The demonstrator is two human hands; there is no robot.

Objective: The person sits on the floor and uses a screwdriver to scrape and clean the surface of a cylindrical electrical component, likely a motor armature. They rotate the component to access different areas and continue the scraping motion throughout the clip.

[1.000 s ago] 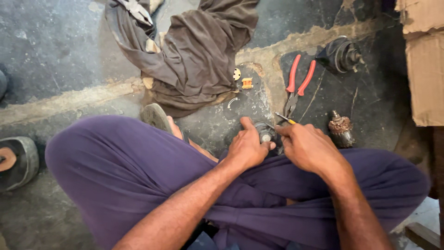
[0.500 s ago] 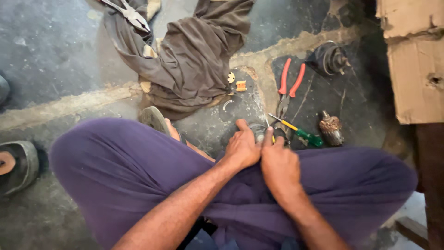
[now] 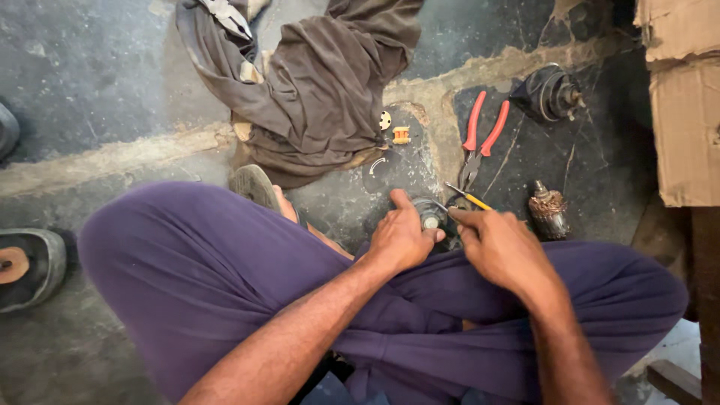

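Two hands meet over one small round metal part [image 3: 431, 217], dark with a pale centre, held low on the stone floor [image 3: 112, 67] just in front of the person's crossed legs. Left hand [image 3: 399, 238] is clamped around the part's near side, thumb up along its left edge. Right hand [image 3: 501, 247] is closed on a thin yellow-handled screwdriver [image 3: 466, 197], its metal tip pointing up and left, just above the part; whether the tip touches it cannot be told. The hands sit close together, almost touching at the part.

Purple trousers [image 3: 210, 277] fill the lower frame, knees spread wide. A sandalled foot [image 3: 259, 189] shows just left of the left hand.

Just beyond the part, red-handled pliers [image 3: 480, 135] lie on the floor, handles pointing away. To their right, further off, a dark motor housing [image 3: 549, 91] rests on its side. Near the right hand lies a rusty brown wound armature [image 3: 547, 210]. A small orange piece [image 3: 401, 135] and a pale round disc [image 3: 385, 120] lie at the edge of a crumpled brown cloth [image 3: 322, 82], well beyond the hands.

Torn cardboard [image 3: 682, 112] lines the right edge. Another shoe [image 3: 30, 266] sits at far left.
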